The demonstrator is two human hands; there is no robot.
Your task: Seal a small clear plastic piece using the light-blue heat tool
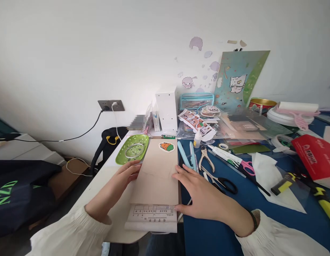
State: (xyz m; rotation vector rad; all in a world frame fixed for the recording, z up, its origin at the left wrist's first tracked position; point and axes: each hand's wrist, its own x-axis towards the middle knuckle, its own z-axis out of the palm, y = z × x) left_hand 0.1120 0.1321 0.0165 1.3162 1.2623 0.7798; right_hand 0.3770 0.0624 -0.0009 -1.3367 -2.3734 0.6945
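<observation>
A pale beige sheet, like thin card or leather, lies lengthwise in front of me. A carrot sticker rests at its far end. Under its near end, printed paper with a table of characters sticks out. My left hand is at the sheet's left edge, fingers stretched and loosely curved, the tips partly hidden. Along the right edge, my right hand has its fingers spread, with the tips touching the sheet. Left of the sheet sits a green tray with a clear ring in it.
On the blue mat at right lie black-handled scissors, a hole punch, pens and pink scissors. Behind them are a glue bottle, stickers and plastic bags. A white box stands against the wall.
</observation>
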